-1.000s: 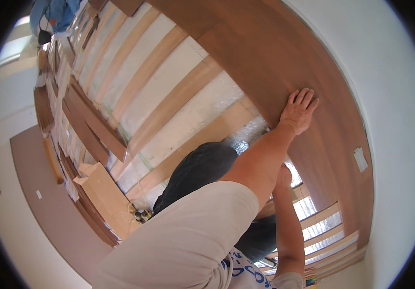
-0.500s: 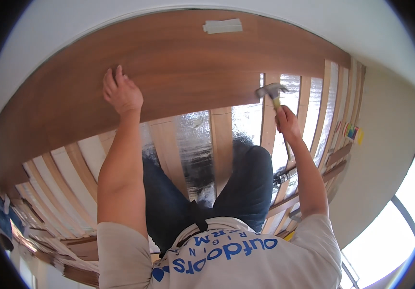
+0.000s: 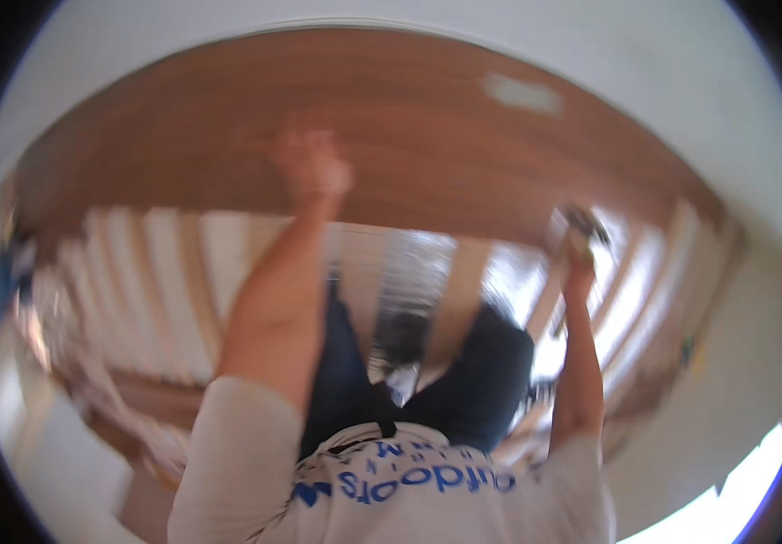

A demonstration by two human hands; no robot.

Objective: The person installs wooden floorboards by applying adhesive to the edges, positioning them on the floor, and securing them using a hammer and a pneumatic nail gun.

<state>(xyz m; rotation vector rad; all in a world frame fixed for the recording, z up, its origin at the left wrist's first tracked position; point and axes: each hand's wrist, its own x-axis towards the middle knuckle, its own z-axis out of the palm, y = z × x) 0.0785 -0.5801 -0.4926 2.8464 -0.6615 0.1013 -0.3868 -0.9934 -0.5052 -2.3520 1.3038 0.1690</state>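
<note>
Fingers [image 3: 303, 139] of the left hand [image 3: 316, 170] loosely spread over brown floorboards [image 3: 418, 127] on the far side, contact unclear through blur, right hand [image 3: 579, 275] gripping a hammer [image 3: 581, 220] beside their near edge, blue lettering [image 3: 427, 485] across the near pale shirt [image 3: 409, 524], partly smeared

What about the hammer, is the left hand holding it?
No, the right hand grips the hammer, while the left hand is over the brown boards.
</note>
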